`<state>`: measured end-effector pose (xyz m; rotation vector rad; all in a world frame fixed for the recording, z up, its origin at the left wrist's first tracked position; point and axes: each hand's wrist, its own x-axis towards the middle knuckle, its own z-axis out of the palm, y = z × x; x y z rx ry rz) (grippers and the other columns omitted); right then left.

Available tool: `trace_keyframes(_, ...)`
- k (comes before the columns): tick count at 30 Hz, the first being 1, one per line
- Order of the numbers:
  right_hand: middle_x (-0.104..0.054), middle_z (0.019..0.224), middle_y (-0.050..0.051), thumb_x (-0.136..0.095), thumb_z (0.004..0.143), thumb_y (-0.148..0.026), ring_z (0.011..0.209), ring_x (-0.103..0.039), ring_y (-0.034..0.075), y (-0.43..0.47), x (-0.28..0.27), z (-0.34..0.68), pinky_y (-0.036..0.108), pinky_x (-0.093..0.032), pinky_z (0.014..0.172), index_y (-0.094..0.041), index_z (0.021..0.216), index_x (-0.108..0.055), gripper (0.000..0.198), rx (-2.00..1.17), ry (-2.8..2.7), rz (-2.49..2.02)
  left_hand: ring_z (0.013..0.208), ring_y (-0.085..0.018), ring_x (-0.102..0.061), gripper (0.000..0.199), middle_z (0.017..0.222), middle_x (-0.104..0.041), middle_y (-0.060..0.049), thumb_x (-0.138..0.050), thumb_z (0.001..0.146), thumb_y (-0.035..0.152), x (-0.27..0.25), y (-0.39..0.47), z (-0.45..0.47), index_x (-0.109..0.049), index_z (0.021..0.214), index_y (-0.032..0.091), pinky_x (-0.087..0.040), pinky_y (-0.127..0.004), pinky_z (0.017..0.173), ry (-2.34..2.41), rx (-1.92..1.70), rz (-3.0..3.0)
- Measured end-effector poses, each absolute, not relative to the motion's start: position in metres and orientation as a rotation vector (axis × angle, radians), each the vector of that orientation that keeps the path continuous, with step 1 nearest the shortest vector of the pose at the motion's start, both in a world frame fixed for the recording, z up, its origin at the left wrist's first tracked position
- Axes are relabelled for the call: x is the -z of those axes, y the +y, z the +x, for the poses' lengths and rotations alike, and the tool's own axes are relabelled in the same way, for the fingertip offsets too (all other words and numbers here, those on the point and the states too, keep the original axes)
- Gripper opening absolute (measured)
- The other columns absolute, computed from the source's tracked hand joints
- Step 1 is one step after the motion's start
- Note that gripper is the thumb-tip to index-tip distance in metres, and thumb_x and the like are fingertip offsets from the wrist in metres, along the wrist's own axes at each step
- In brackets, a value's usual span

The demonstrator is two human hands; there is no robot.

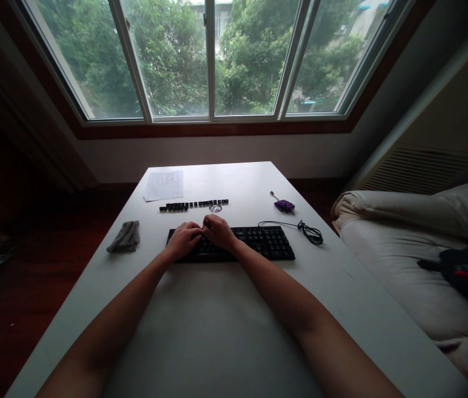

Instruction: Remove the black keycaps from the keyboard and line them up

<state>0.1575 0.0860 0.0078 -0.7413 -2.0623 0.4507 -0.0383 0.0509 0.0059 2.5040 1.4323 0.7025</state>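
1. Black keyboard [263,243]: is lying across the middle of the white worktop [217,315], under both hands. I am judging it light and stiff, best lifted by its short ends.
2. Left hand [184,239]: is resting over the keyboard's left part, fingers bent; I am unable to tell whether they are gripping anything.
3. Right hand [217,230]: is curling its fingers just beside the left fingertips; anything pinched there is staying hidden from me.
4. Black keycaps [175,207]: are lying in line beyond the keyboard, doubling up leftward. I am expecting hard, very light pieces, easily scattered, best pinched by opposite sides.
5. Small round item [215,208]: is lying just nearer than the keycaps; I am not making out its kind.
6. Cable [313,235]: is running from the keyboard's far edge into a loose, flexible-looking bundle at right.
7. Grey cloth [125,237]: is lying at left, looking soft.
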Motion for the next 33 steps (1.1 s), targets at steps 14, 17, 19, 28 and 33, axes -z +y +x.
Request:
trace_keyframes(14, -0.053, 0.068, -0.002, -0.05, 0.086, -0.027, 0.063, -0.046, 0.013, 0.09, -0.008, 0.157, 0.025, -0.038, 0.065, -0.02, 0.079, -0.053, 0.01, -0.601, -2.004, -0.877, 0.108, -0.024, -0.056, 0.024, 0.116, -0.066, -0.005, -0.056, 0.091, 0.029, -0.008, 0.05, -0.038, -0.073, 0.107, 0.027, -0.046, -0.042, 0.099, 1.421, -0.702, 2.515)
trace_keyframes(17, -0.054, 0.067, -0.002, -0.049, 0.084, -0.025, 0.062, -0.046, 0.013, 0.091, -0.007, 0.158, 0.025, -0.039, 0.065, -0.02, 0.077, -0.054, 0.01, -0.654, -1.936, -0.879, 0.108, -0.024, -0.056, 0.024, 0.116, -0.066, -0.005, -0.055, 0.092, 0.03, -0.009, 0.049, -0.038, -0.073, 0.108, 0.027, -0.045, -0.043, 0.099, 1.427, -0.699, 2.509)
trace_keyframes(19, -0.055, 0.065, -0.002, -0.05, 0.083, -0.025, 0.061, -0.047, 0.013, 0.094, -0.004, 0.159, 0.024, -0.039, 0.064, -0.02, 0.075, -0.055, 0.011, -0.708, -1.871, -0.879, 0.108, -0.025, -0.056, 0.025, 0.115, -0.066, -0.005, -0.055, 0.092, 0.031, -0.009, 0.049, -0.038, -0.074, 0.108, 0.027, -0.045, -0.043, 0.099, 1.432, -0.7, 2.502)
trace_keyframes(28, -0.055, 0.063, -0.003, -0.052, 0.081, -0.025, 0.058, -0.046, 0.012, 0.099, 0.001, 0.159, 0.024, -0.04, 0.06, -0.019, 0.073, -0.058, 0.012, -0.824, -1.768, -0.875, 0.108, -0.025, -0.056, 0.024, 0.115, -0.066, -0.005, -0.056, 0.091, 0.03, -0.01, 0.048, -0.037, -0.074, 0.106, 0.028, -0.045, -0.043, 0.1, 1.436, -0.71, 2.473)
trace_keyframes(33, -0.054, 0.063, -0.002, -0.049, 0.082, -0.023, 0.061, -0.049, 0.013, 0.093, -0.004, 0.159, 0.025, -0.04, 0.064, -0.02, 0.072, -0.056, 0.011, -0.683, -1.828, -0.867, 0.108, -0.025, -0.056, 0.023, 0.114, -0.066, -0.005, -0.056, 0.091, 0.03, -0.012, 0.047, -0.035, -0.074, 0.106, 0.027, -0.046, -0.043, 0.099, 1.427, -0.712, 2.475)
